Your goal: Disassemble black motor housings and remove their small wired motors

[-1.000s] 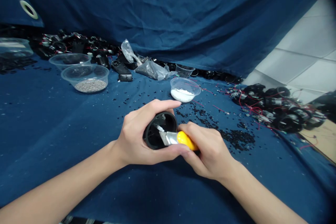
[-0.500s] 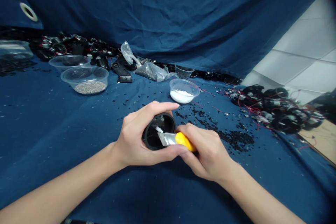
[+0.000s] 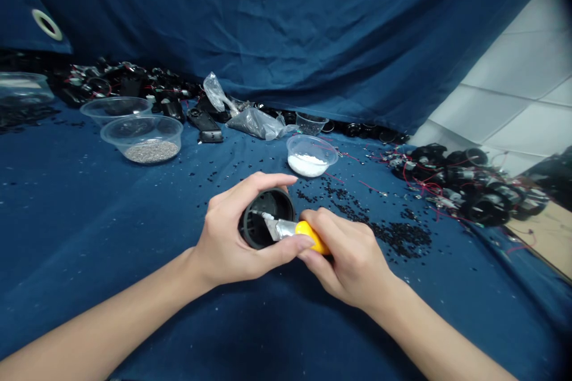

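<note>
Work appears unfinished: left hand [image 3: 226, 244] curls round cup [image 3: 282, 205], right hand [image 3: 353, 253] clenches knife [image 3: 308, 236], blade [image 3: 273, 230] by white bit [image 3: 268, 216].

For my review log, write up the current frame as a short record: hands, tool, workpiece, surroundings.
Left hand: grip around a round black housing, opening toward the camera
Right hand: holds a yellow-handled cutter
Blade: at the opening, close to a small white piece; contact unclear
Beyond hands: bowl with white contents
Back left: clear tub with grey granules
Right: scattered black bits; heap of black parts with red wires
</note>
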Available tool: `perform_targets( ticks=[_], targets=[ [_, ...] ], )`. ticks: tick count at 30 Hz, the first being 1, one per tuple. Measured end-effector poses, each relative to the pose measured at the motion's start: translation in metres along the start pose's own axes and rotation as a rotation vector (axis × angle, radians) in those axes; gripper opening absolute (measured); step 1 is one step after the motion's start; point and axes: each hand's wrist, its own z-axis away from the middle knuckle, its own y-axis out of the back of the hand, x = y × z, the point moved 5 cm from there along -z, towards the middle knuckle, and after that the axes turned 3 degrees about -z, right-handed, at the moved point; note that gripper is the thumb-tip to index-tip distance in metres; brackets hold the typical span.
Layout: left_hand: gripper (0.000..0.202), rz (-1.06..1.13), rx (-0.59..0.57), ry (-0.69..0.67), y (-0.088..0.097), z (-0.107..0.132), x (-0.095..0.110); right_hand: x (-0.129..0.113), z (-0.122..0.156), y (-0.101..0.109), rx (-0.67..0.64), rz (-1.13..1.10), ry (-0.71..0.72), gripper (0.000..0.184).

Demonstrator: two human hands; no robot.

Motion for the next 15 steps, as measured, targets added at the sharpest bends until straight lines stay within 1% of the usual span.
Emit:
perform_targets(
  ticks=[3, 7, 12, 15],
  targets=[
    [0.053, -0.017, 0.001, 0.051, -0.0004, 0.0015, -0.0023, -0.0007, -0.0007, 0.0007, 0.008, 0.011, -0.005, 0.031],
    [0.05, -0.054, -0.01, 0.113, -0.0018, 0.0025, -0.0034, -0.0009, -0.0024, 0.0011, 0.03, 0.026, -0.006, 0.032],
    [0.046, -0.061, -0.015, 0.151, -0.0026, 0.0032, -0.0041, 0.0007, -0.0032, -0.0006, 0.032, 0.035, -0.007, 0.032],
    [0.049, -0.05, -0.029, 0.144, -0.0027, 0.0032, -0.0065, 0.0007, -0.0025, -0.0014, 0.017, 0.025, -0.018, 0.032]
  ],
)
